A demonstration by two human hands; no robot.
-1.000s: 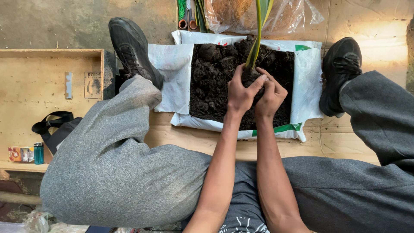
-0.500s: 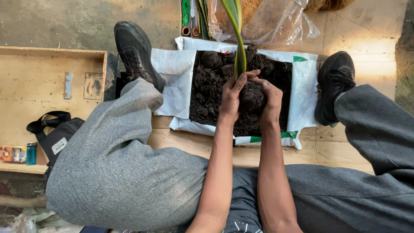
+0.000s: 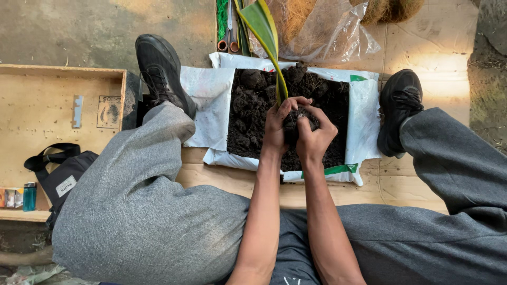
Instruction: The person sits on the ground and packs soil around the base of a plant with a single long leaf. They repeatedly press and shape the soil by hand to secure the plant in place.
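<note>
Right now both hands are closed around a clump of dark soil (image 3: pixel 297 122) at the bottom of a green plant (image 3: pixel 264 31). The left hand (image 3: pixel 277 126) and right hand (image 3: pixel 315 138) press it together over the white bag of soil (image 3: pixel 364 111). Next, I think, gentle steady squeezing.

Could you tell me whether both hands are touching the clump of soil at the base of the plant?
Touching: the head view shows the left hand and right hand cupped around the soil clump, fingers pressed into it.
</note>
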